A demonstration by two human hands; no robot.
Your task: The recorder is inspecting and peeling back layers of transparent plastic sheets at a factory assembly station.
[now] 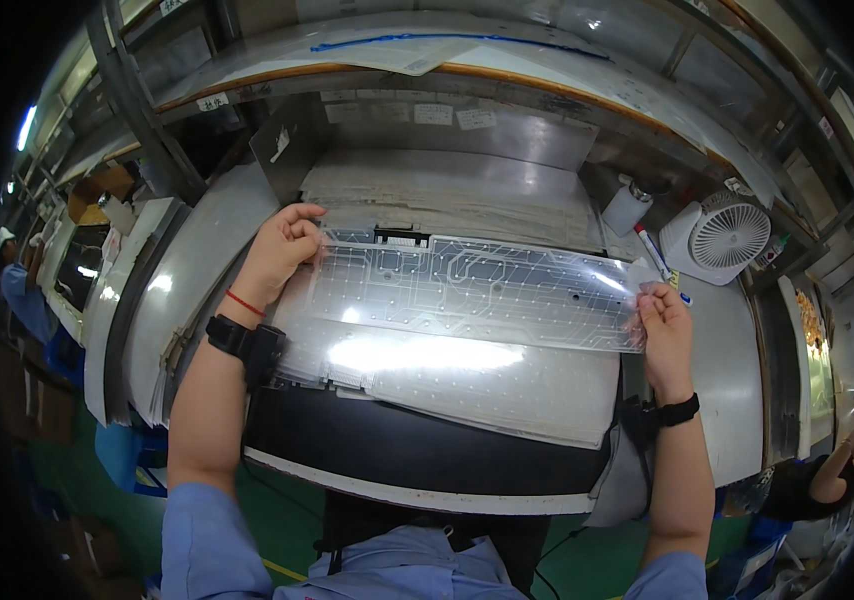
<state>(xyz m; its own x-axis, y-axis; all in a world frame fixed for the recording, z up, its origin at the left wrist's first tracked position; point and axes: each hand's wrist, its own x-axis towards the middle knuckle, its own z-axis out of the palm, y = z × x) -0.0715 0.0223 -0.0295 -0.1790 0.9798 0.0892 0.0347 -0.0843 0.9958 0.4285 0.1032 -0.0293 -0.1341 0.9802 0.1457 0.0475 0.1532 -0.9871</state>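
Between my hands a clear keyboard membrane sheet (537, 285), printed with pale circuit lines and dots, is stretched out sideways. My left hand (285, 250) pinches it at its upper left corner. At the opposite end, my right hand (663, 325) has thumb and fingers closed on the right edge. Below the held sheet lies a stack of similar membrane sheets (507, 395), with a bright glare across it. Behind it is another pile of thin, pale sheets (447, 185). A dark tab sticks up at the sheet's top edge, left of its middle.
A black mat (397, 440) covers the bench's front. At the right stand a white fan (722, 240), a pale bottle (627, 207) and a red-capped marker (651, 248). A shelf with an orange edge (507, 75) spans above. Other people sit at far left and right.
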